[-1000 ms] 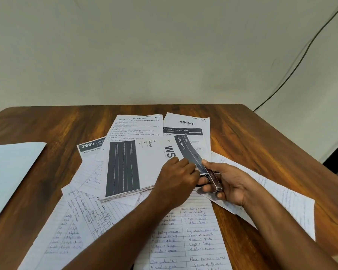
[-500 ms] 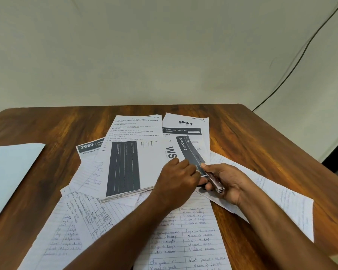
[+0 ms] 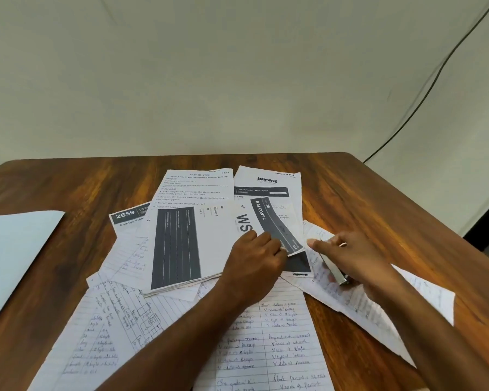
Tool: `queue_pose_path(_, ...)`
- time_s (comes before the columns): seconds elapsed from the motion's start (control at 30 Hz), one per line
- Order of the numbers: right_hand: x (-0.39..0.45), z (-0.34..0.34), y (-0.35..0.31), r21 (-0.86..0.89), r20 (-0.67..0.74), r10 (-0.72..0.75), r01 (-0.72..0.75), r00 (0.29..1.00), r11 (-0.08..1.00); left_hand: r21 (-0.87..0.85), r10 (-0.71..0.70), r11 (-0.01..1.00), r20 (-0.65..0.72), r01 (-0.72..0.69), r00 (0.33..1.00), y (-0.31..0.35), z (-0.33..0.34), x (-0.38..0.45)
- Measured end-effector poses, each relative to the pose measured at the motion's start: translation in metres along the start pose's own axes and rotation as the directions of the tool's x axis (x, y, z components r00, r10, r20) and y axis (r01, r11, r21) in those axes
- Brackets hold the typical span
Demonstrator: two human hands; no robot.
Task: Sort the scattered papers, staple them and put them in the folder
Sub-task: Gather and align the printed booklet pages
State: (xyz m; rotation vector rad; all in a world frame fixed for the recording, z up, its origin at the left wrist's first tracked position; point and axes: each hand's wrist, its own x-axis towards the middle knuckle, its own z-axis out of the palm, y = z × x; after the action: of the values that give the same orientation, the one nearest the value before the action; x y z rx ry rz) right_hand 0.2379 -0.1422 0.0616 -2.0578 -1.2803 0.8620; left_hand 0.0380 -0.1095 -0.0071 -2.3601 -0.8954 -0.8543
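1. left hand [image 3: 254, 261] pinches the printed stack [image 3: 192, 238] at its right corner, mid table [image 3: 378, 198].
2. right hand [image 3: 347, 258] grips the stapler [image 3: 335, 270], just right of the stack.
3. folder [image 3: 14, 255] sits far left.

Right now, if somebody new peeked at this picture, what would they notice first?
First, the two hands in the middle: the left hand pinches the printed sheets, and the right hand beside it holds a metal stapler. Handwritten lined pages spread beneath across the wooden table, and a pale blue folder lies at the left edge.
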Motion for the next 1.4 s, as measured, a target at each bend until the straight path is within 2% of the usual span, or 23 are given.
queue_pose_path(0.07,0.000,-0.007,0.009,-0.341,-0.146,-0.117,0.061,0.982,0.938,-0.003,-0.001,1.000,-0.008,0.001,1.000,-0.001,0.000,0.001)
queue_pose_path(0.13,-0.001,-0.007,0.018,-0.488,-0.186,-0.168,0.057,0.968,0.871,0.005,-0.003,1.000,-0.023,0.003,1.000,-0.001,-0.001,0.001)
queue_pose_path(0.23,-0.002,0.001,0.029,-0.562,-0.239,-0.234,0.062,0.942,0.825,0.018,-0.002,1.000,-0.024,0.003,1.000,0.000,-0.001,0.001)
queue_pose_path(0.4,0.002,0.009,0.034,-0.622,-0.262,-0.261,0.044,0.929,0.781,0.024,0.003,1.000,-0.020,-0.003,1.000,-0.001,0.002,-0.001)
queue_pose_path(0.5,-0.003,0.021,0.025,-0.492,-0.346,-0.359,0.158,0.867,0.856,0.038,-0.013,0.999,-0.057,0.015,0.998,-0.002,0.006,-0.003)
queue_pose_path(0.6,-0.009,0.038,0.011,-0.323,-0.237,-0.380,0.296,0.894,0.899,0.071,-0.022,0.997,-0.156,0.034,0.987,0.000,0.005,-0.002)
queue_pose_path(0.67,-0.012,0.046,0.003,-0.189,-0.243,-0.369,0.329,0.897,0.925,0.082,-0.025,0.996,-0.204,0.043,0.979,0.001,0.003,-0.001)
queue_pose_path(0.73,-0.017,0.049,-0.005,-0.192,-0.324,-0.350,0.302,0.879,0.934,0.082,-0.029,0.995,-0.226,0.049,0.974,0.000,0.004,-0.002)
queue_pose_path(0.83,-0.020,0.049,-0.012,-0.294,-0.413,-0.370,0.263,0.832,0.919,0.092,-0.054,0.993,-0.231,0.077,0.972,-0.003,0.006,-0.004)
queue_pose_path(0.9,-0.021,0.049,-0.014,-0.251,-0.445,-0.360,0.271,0.820,0.929,0.100,-0.078,0.989,-0.263,0.107,0.962,-0.003,0.004,-0.003)
queue_pose_path(0.97,-0.021,0.052,-0.018,-0.100,-0.432,-0.342,0.333,0.834,0.938,0.087,-0.096,0.988,-0.323,0.131,0.941,-0.004,0.000,0.000)
queue_pose_path(1.07,-0.017,0.057,-0.024,0.196,-0.403,-0.331,0.434,0.853,0.879,0.069,-0.112,0.987,-0.370,0.148,0.922,-0.005,-0.006,0.005)
queue_pose_path(1.13,-0.014,0.056,-0.026,0.243,-0.394,-0.348,0.462,0.851,0.853,0.025,-0.139,0.987,-0.352,0.157,0.926,-0.004,-0.008,0.007)
queue_pose_path(1.2,-0.011,0.047,-0.028,0.263,-0.399,-0.375,0.496,0.837,0.827,-0.094,-0.242,0.970,-0.315,0.224,0.918,-0.005,-0.013,0.007)
queue_pose_path(1.27,-0.007,0.026,-0.029,0.256,-0.385,-0.433,0.545,0.815,0.799,-0.260,-0.393,0.910,-0.288,0.323,0.873,-0.010,-0.023,0.008)
queue_pose_path(1.33,0.001,-0.002,-0.028,0.180,-0.246,-0.558,0.603,0.793,0.777,-0.373,-0.546,0.817,-0.260,0.439,0.796,-0.021,-0.032,0.010)
queue_pose_path(1.4,0.002,-0.027,-0.029,0.110,-0.045,-0.668,0.668,0.743,0.736,-0.439,-0.695,0.686,-0.157,0.580,0.702,-0.036,-0.033,0.011)
